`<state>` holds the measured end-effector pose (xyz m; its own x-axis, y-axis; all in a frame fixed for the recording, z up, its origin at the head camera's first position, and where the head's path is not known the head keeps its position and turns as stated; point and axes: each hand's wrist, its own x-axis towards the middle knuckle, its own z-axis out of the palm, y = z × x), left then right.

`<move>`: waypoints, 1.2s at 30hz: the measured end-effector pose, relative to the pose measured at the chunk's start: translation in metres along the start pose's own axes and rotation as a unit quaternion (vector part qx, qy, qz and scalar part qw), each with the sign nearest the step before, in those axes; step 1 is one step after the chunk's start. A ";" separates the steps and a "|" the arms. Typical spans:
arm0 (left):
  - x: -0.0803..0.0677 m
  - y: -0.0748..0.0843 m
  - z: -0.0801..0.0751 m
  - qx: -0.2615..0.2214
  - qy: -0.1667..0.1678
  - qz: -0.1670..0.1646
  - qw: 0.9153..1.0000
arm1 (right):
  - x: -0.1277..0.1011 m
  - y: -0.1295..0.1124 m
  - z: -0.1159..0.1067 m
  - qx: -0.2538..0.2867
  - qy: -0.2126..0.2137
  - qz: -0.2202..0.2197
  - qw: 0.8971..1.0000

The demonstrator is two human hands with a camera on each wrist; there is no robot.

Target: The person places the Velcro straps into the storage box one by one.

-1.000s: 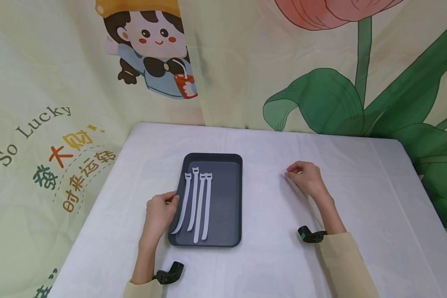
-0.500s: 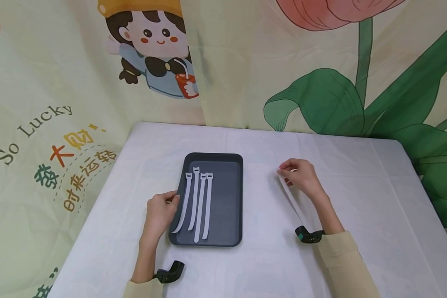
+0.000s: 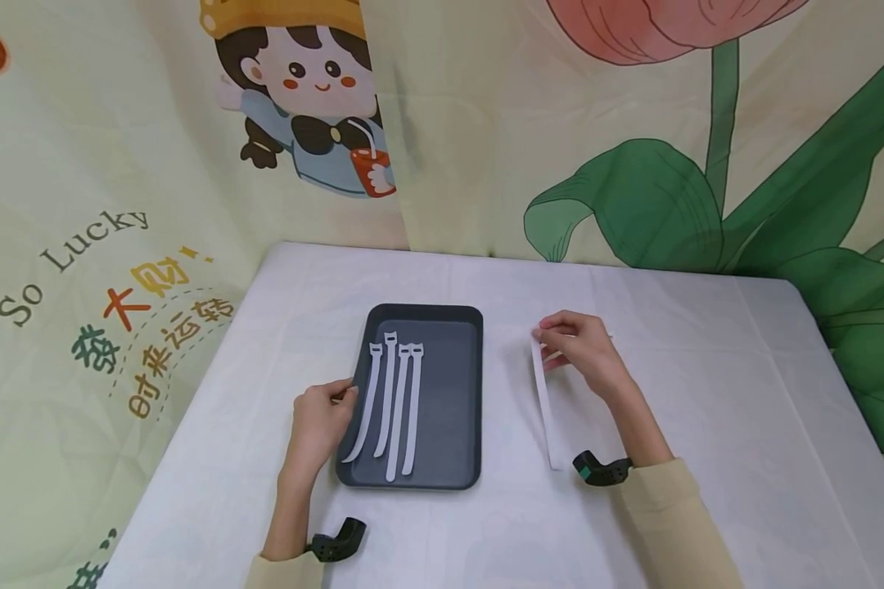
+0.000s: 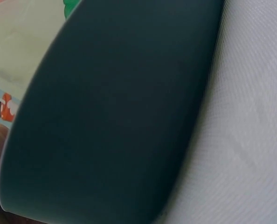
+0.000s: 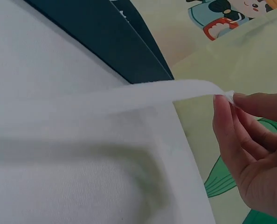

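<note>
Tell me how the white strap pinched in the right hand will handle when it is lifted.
Probably floppy: the white strap droops from the right hand to the table. Likely light, since a fingertip pinch holds it. It looks flat, so rolling seems unlikely.

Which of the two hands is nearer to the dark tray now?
The left. The left hand rests against the left rim of the dark tray, while the right hand is off to the tray's right, pinching a white strap over the table.
</note>
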<state>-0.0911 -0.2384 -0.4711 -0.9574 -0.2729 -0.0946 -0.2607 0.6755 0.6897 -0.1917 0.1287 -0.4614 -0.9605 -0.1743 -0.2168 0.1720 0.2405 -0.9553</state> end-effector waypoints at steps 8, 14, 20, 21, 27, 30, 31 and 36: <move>0.000 -0.001 0.000 -0.002 0.003 0.001 1.000 | -0.004 -0.018 0.015 0.065 -0.002 -0.011 0.998; 0.000 -0.002 0.000 -0.002 0.004 0.007 1.000 | -0.006 -0.028 0.027 0.104 -0.008 -0.024 0.994; 0.000 -0.002 0.001 -0.001 0.004 0.005 1.000 | -0.007 -0.038 0.037 0.128 -0.018 -0.035 0.991; 0.000 -0.002 0.001 -0.001 0.004 0.004 1.000 | -0.007 -0.040 0.038 0.133 -0.020 -0.035 0.990; 0.000 -0.003 0.000 -0.002 0.007 0.005 1.000 | -0.008 -0.049 0.051 0.151 -0.032 -0.042 0.987; 0.000 -0.004 0.000 -0.002 0.009 0.008 1.000 | -0.007 -0.052 0.060 0.160 -0.040 -0.044 0.985; 0.000 -0.004 0.000 -0.003 0.008 0.008 1.000 | -0.006 -0.053 0.063 0.162 -0.042 -0.044 0.985; 0.000 -0.004 0.000 -0.004 0.003 0.007 1.000 | -0.001 -0.050 0.079 0.170 -0.052 -0.039 0.983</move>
<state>-0.0904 -0.2407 -0.4739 -0.9602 -0.2675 -0.0802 -0.2459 0.6741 0.6965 -0.1816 0.0410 -0.4290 -0.9491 -0.2808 -0.1427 0.1789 -0.1079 -0.9779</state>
